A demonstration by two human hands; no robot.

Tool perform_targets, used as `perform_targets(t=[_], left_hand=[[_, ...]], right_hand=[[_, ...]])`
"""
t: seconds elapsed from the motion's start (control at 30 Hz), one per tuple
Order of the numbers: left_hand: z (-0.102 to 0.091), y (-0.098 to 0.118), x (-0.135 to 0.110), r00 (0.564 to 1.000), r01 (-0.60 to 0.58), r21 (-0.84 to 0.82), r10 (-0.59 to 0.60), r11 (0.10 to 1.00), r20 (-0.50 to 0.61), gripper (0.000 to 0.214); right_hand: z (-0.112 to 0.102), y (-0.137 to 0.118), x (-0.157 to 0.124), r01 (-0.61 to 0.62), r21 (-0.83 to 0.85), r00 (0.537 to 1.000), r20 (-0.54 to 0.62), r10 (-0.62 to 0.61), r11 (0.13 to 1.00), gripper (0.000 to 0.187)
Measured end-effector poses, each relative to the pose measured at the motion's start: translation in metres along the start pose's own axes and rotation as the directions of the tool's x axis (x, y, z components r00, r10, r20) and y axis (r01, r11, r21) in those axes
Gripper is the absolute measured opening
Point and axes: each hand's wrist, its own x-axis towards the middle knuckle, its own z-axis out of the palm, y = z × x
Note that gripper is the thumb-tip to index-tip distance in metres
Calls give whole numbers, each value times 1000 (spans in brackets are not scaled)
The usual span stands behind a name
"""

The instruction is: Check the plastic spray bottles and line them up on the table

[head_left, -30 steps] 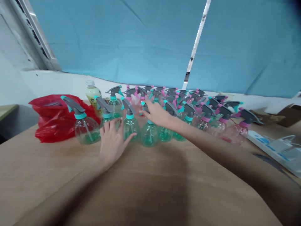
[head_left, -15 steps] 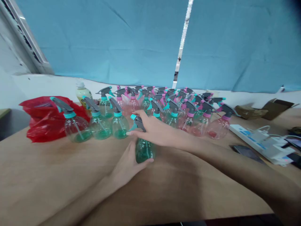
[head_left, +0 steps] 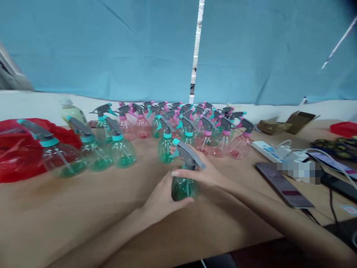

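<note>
A green spray bottle [head_left: 184,188] with a grey trigger head stands on the brown table [head_left: 83,208], near its front edge. My left hand [head_left: 161,197] cups the bottle's round body from the left. My right hand [head_left: 205,171] grips the neck under the grey sprayer head [head_left: 190,155]. Behind, a crowd of several green and pink spray bottles [head_left: 181,126] stands across the table's middle and back.
A red plastic bag [head_left: 16,152] lies at the left, with a pale yellow drink bottle [head_left: 71,111] behind it. At the right are a white power strip [head_left: 281,152], a dark phone [head_left: 283,184], cables and a brown cardboard box [head_left: 299,121]. A blue curtain [head_left: 111,48] hangs behind.
Both hands have drawn one green bottle out of the row toward me. The left hand went from lying flat by the bottles to cupping this bottle's body.
</note>
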Motion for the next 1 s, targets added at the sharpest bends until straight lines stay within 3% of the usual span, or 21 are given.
perform_targets(t=[0.13, 0.3, 0.43, 0.6, 0.8, 1.0], left_hand=[[9, 5, 12, 998, -62, -5, 62, 998, 28, 81], [8, 3, 17, 993, -112, -2, 112, 994, 20, 77], [2, -3, 19, 995, -95, 35, 94, 995, 36, 76], [-5, -17, 23, 995, -56, 121, 46, 991, 83, 85], [-14, -45, 21, 979, -132, 286, 79, 949, 188, 91], [-27, -61, 15, 978, -156, 419, 81, 895, 190, 69]], right_hand=[[3, 1, 2, 45, 184, 998, -56, -35, 982, 41], [-5, -2, 3, -26, 188, 999, 39, 19, 982, 43], [-4, -1, 13, -13, 247, 995, 96, -11, 969, 43], [1, 7, 27, 30, 250, 998, 38, -41, 968, 27], [-7, 18, 31, 24, 180, 1000, 2, -25, 983, 17], [-23, 41, 35, -13, 259, 999, -39, 24, 966, 16]])
